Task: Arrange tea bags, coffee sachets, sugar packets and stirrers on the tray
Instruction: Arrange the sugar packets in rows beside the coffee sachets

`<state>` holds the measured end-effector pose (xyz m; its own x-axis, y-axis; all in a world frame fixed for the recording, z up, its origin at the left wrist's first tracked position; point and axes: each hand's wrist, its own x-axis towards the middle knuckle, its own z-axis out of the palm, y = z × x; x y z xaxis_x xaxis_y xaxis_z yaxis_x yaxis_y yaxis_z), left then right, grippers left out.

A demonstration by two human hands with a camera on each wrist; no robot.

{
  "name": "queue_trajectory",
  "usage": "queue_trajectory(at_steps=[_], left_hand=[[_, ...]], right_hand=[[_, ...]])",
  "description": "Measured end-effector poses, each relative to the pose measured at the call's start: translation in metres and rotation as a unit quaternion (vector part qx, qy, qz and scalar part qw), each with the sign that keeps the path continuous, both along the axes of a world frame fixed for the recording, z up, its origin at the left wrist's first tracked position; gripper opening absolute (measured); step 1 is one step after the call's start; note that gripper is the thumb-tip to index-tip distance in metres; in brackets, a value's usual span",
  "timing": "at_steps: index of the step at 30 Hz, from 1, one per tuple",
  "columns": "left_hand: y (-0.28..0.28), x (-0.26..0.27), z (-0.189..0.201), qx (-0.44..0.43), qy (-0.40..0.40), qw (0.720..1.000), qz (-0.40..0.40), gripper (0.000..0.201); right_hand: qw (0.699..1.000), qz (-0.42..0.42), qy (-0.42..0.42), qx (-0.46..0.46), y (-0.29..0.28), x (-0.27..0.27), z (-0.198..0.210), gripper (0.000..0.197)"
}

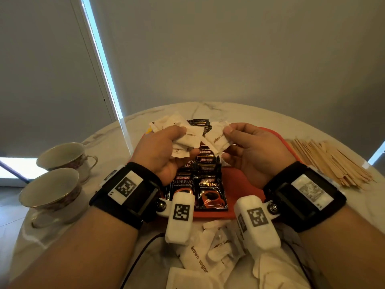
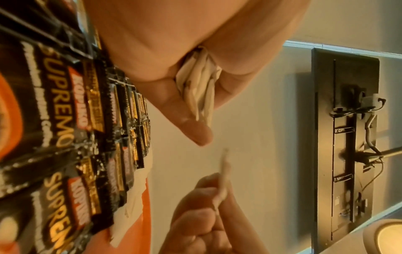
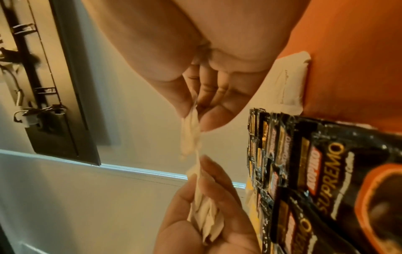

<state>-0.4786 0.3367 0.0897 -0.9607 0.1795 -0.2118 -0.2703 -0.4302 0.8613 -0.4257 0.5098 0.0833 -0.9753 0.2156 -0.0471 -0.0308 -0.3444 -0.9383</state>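
Above the orange tray (image 1: 235, 180) my left hand (image 1: 164, 151) grips a small stack of white sugar packets (image 1: 188, 140), seen edge-on in the left wrist view (image 2: 200, 86). My right hand (image 1: 250, 151) pinches a single white sugar packet (image 1: 217, 139) between thumb and fingers, close beside the stack (image 3: 191, 135). Black coffee sachets (image 1: 205, 184) lie in overlapping rows down the middle of the tray. More white sugar packets (image 1: 170, 122) lie at the tray's far end. Wooden stirrers (image 1: 331, 163) are piled on the table to the right.
Two teacups (image 1: 62, 159) stand on the marble table (image 1: 208, 109) at the left. Loose brown sugar packets (image 1: 200, 259) and white paper lie at the near edge, below my wrists. A black cable (image 1: 141, 255) runs across the table's front.
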Motion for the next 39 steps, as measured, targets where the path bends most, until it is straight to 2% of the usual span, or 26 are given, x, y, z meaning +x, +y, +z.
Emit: queue_trajectory(at_steps=[3, 6, 9, 12, 14, 17, 19, 22, 28, 32, 35, 37, 39], left_hand=[[-0.002, -0.003, 0.0, -0.006, 0.017, 0.999, 0.032, 0.017], [-0.001, 0.0, 0.0, -0.012, 0.038, 0.999, 0.016, 0.015], [0.002, 0.006, 0.0, -0.018, 0.061, 0.997, -0.042, 0.021], [0.004, 0.01, -0.002, -0.051, 0.111, 0.983, -0.137, 0.048], [0.004, 0.011, -0.003, -0.078, 0.129, 0.975, -0.165, 0.054], [0.004, 0.012, -0.004, -0.097, 0.142, 0.974, -0.145, 0.042], [0.003, 0.011, -0.004, -0.098, 0.153, 0.976, -0.116, 0.04], [0.001, 0.007, -0.004, -0.083, 0.132, 0.985, -0.074, 0.045], [0.006, 0.009, -0.005, -0.055, 0.097, 0.992, -0.054, 0.051], [0.009, 0.011, -0.006, -0.046, 0.099, 0.992, -0.055, 0.04], [0.009, 0.01, -0.005, -0.036, 0.083, 0.995, -0.048, 0.028], [0.007, 0.007, -0.003, -0.031, 0.063, 0.997, -0.032, 0.03], [0.005, 0.003, -0.003, -0.023, 0.05, 0.998, -0.018, 0.033]], right_hand=[[1.0, -0.016, 0.001, -0.002, 0.0, 0.0, 0.001, 0.006], [1.0, -0.014, 0.001, 0.015, -0.001, 0.0, 0.0, 0.004], [0.998, 0.005, 0.004, 0.068, 0.0, 0.0, -0.002, 0.003], [0.993, 0.024, 0.021, 0.111, 0.0, 0.001, -0.002, 0.005], [0.993, 0.031, 0.038, 0.111, -0.001, 0.002, -0.002, 0.012], [0.991, 0.052, 0.037, 0.122, -0.001, 0.002, -0.002, 0.03], [0.981, 0.082, 0.011, 0.174, 0.002, 0.004, -0.001, 0.035], [0.977, 0.077, -0.008, 0.2, 0.005, 0.004, -0.003, 0.022], [0.989, -0.068, 0.01, 0.134, 0.01, -0.005, -0.007, 0.009], [0.994, -0.008, 0.008, 0.108, 0.002, -0.001, -0.005, 0.012], [0.995, -0.025, 0.005, 0.097, 0.001, -0.001, 0.001, 0.009], [0.993, -0.068, -0.03, 0.088, 0.011, -0.006, 0.002, 0.008], [0.986, -0.098, -0.104, 0.08, 0.022, -0.011, -0.003, 0.012]])
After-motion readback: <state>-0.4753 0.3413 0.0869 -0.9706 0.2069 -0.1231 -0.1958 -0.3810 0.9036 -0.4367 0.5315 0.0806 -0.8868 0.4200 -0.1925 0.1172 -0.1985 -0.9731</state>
